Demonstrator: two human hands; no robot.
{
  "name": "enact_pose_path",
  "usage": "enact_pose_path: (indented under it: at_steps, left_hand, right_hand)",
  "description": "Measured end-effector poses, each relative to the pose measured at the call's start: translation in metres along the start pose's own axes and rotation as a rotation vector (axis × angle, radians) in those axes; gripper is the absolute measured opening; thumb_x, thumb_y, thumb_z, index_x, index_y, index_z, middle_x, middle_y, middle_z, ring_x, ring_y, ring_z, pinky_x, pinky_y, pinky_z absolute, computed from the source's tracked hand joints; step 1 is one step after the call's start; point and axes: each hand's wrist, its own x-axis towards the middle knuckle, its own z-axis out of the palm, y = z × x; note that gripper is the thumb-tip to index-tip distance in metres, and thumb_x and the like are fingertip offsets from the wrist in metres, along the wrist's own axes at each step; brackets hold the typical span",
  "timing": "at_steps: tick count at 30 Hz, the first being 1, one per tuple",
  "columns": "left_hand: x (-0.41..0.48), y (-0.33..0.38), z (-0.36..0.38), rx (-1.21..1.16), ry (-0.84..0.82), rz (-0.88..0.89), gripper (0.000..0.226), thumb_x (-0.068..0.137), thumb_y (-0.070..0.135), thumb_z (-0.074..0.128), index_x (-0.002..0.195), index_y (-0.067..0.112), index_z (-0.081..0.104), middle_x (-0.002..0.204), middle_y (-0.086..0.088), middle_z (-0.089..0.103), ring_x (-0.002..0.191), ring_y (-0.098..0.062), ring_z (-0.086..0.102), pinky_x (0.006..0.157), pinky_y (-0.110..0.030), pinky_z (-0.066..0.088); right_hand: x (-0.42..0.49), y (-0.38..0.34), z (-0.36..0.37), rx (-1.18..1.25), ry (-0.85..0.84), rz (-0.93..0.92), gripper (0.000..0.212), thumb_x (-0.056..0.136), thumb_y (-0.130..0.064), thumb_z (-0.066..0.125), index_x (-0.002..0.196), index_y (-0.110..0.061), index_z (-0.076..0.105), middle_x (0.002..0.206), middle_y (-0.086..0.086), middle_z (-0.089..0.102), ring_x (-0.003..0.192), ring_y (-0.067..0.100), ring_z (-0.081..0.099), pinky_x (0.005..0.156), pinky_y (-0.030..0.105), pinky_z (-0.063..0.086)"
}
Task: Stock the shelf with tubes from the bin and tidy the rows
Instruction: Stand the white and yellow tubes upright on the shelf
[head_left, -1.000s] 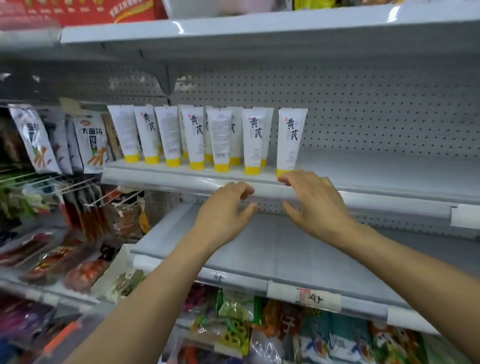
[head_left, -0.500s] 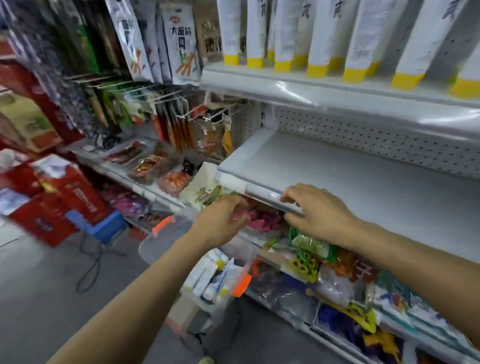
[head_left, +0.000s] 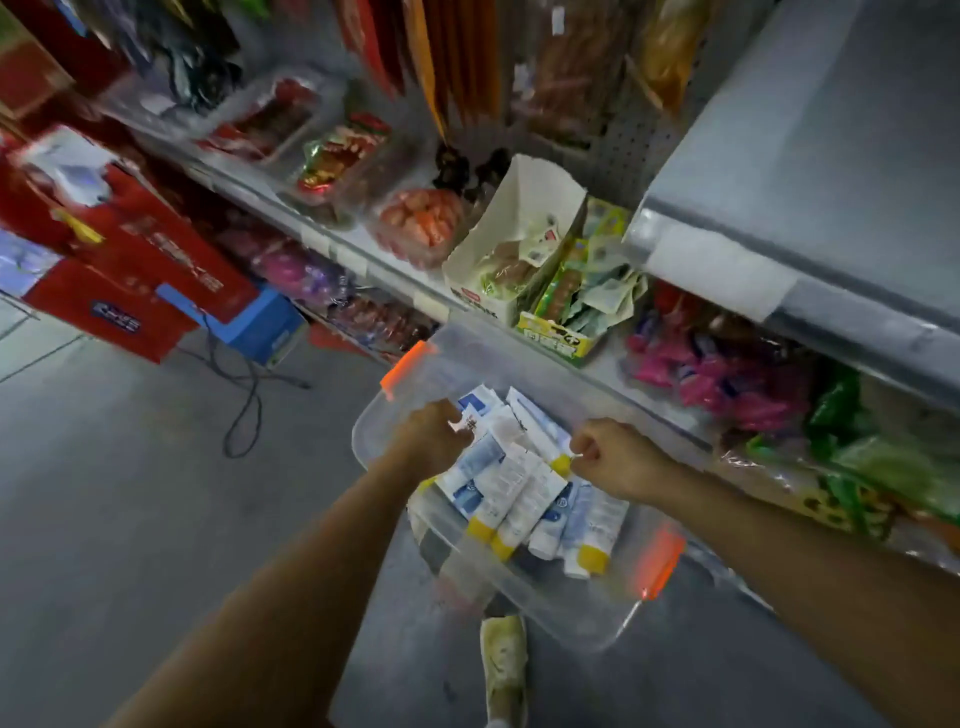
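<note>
Both hands in the bin (head_left: 374, 447) by the shelf (head_left: 810, 208): left grip (head_left: 434, 436) closed on a tube (head_left: 483, 415), right grip (head_left: 610, 457) pinching another's cap (head_left: 563, 464) to lift.

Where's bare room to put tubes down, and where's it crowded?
Free: the grey shelf at upper right, bare down to its front rail. Crowded: the snack shelf below and left, and the clear bin, where both hands dig among tubes.
</note>
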Motion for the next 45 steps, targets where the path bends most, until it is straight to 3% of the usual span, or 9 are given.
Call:
enact_pose_path:
  at_steps: [14,18,22,27,30,32,35,40,45]
  left_hand:
    - [0.124,-0.057,0.100,0.301,-0.052,-0.198,0.088,0.086,0.024,0.066,0.147,0.010,0.004,0.136,-0.018,0.044,0.119,-0.035,0.054,0.093,-0.039,0.046]
    - [0.125,-0.061,0.098,0.229,-0.086,-0.189,0.087,0.084,0.035,0.068,0.144,0.014,0.009,0.131,-0.015,0.051,0.115,-0.034,0.056,0.094,-0.041,0.047]
    - [0.118,-0.051,0.089,0.201,-0.145,-0.183,0.073,0.087,0.050,0.057,0.141,0.010,0.028,0.135,-0.010,0.053,0.121,-0.031,0.054,0.098,-0.039,0.043]
    - [0.088,-0.030,0.074,-0.327,-0.141,-0.279,0.054,0.087,0.038,0.060,0.130,0.009,0.043,0.126,-0.013,0.058,0.109,-0.033,0.060,0.095,-0.043,0.051]
    - [0.046,-0.008,0.060,-0.673,-0.104,-0.282,0.036,0.089,0.026,0.058,0.116,0.007,0.046,0.095,-0.017,0.060,0.060,-0.029,0.064,0.054,-0.040,0.058]
    - [0.009,0.013,0.052,-0.792,-0.060,-0.247,0.015,0.093,0.020,0.055,0.099,0.008,0.047,0.078,-0.017,0.052,0.044,-0.025,0.052,0.038,-0.028,0.047]
    - [-0.050,0.046,0.051,-0.827,0.036,-0.133,0.016,0.095,0.018,0.052,0.082,0.014,0.044,0.066,-0.013,0.047,0.041,-0.023,0.048,0.039,-0.024,0.039]
    - [-0.149,0.111,0.068,-0.875,0.146,0.013,0.012,0.097,0.020,0.049,0.101,0.009,0.046,0.075,-0.015,0.050,0.045,-0.023,0.048,0.039,-0.023,0.035]
    - [-0.253,0.175,0.090,-0.867,0.187,0.168,0.020,0.097,0.022,0.042,0.109,0.007,0.046,0.081,-0.017,0.050,0.054,-0.024,0.049,0.043,-0.026,0.042]
  right_hand:
    - [0.155,0.039,0.102,0.103,0.017,0.437,0.045,0.088,-0.031,0.057,0.124,-0.004,0.054,0.126,0.018,0.059,0.111,0.035,0.059,0.089,0.037,0.049]
    - [0.166,0.033,0.111,0.144,-0.028,0.484,0.078,0.083,-0.057,0.060,0.137,-0.004,0.042,0.137,0.017,0.051,0.121,0.034,0.054,0.097,0.041,0.047]
    - [0.161,0.028,0.105,0.189,-0.020,0.437,0.074,0.076,-0.063,0.053,0.129,-0.012,0.052,0.126,0.014,0.059,0.112,0.033,0.058,0.092,0.044,0.051]
    - [0.124,0.021,0.077,0.426,0.116,0.392,0.034,0.084,-0.044,0.056,0.092,-0.011,0.059,0.085,0.008,0.062,0.077,0.027,0.062,0.071,0.032,0.049]
    - [0.078,0.015,0.055,0.657,0.110,0.351,0.033,0.085,-0.038,0.060,0.069,-0.009,0.056,0.050,0.004,0.054,0.041,0.017,0.048,0.047,0.022,0.037]
    - [0.039,0.011,0.039,0.774,0.071,0.327,0.036,0.088,-0.039,0.057,0.072,-0.006,0.060,0.050,0.010,0.054,0.038,0.019,0.043,0.042,0.018,0.029]
    - [-0.024,0.014,0.015,0.854,0.070,0.252,0.041,0.089,-0.043,0.054,0.075,-0.006,0.062,0.052,0.012,0.057,0.041,0.020,0.044,0.045,0.020,0.029]
    - [-0.137,0.044,-0.028,0.887,0.105,0.079,0.030,0.093,-0.041,0.052,0.080,-0.015,0.059,0.041,-0.001,0.052,0.033,0.012,0.042,0.035,0.012,0.027]
    - [-0.250,0.093,-0.066,0.935,0.093,-0.134,0.019,0.094,-0.029,0.056,0.094,-0.010,0.053,0.063,0.012,0.061,0.040,0.018,0.048,0.035,0.019,0.032]
